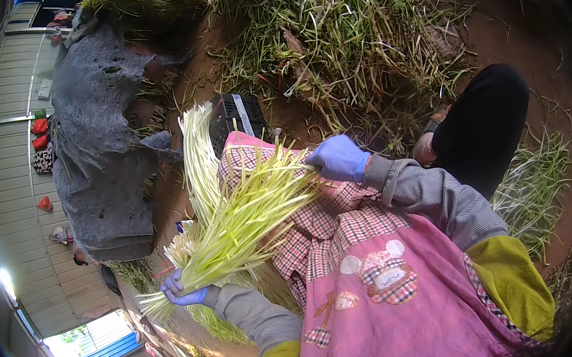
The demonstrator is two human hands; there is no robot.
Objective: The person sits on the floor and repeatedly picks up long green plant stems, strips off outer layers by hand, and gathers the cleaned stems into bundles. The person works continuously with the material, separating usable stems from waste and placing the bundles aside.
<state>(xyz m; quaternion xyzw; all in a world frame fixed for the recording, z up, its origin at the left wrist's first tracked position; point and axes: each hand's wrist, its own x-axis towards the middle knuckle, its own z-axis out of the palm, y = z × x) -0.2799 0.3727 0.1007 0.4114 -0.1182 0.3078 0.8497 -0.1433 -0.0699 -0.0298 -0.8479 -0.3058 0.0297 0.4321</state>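
My left hand (184, 290), in a purple glove, is closed around the pale stem ends of a bunch of yellow-green leafy stalks (243, 218). The bunch fans out over the lap of the pink checked apron (365, 297). At its leaf tips is my right hand (340, 159), also gloved, with its fingers closed on some tips. Another bundle of whitish stalks (200, 157) lies just beyond, beside a black plastic crate (235, 115). More pale stalks (181, 247) lie partly hidden behind the held bunch.
A large heap of loose green stalks (353, 26) covers the dirt floor ahead. Grey fabric (94, 143) drapes over something at the left. A smaller pile of stalks (536, 190) lies at the right, beyond a leg in black trousers (488, 127). A panelled wall (17, 211) runs along the far left.
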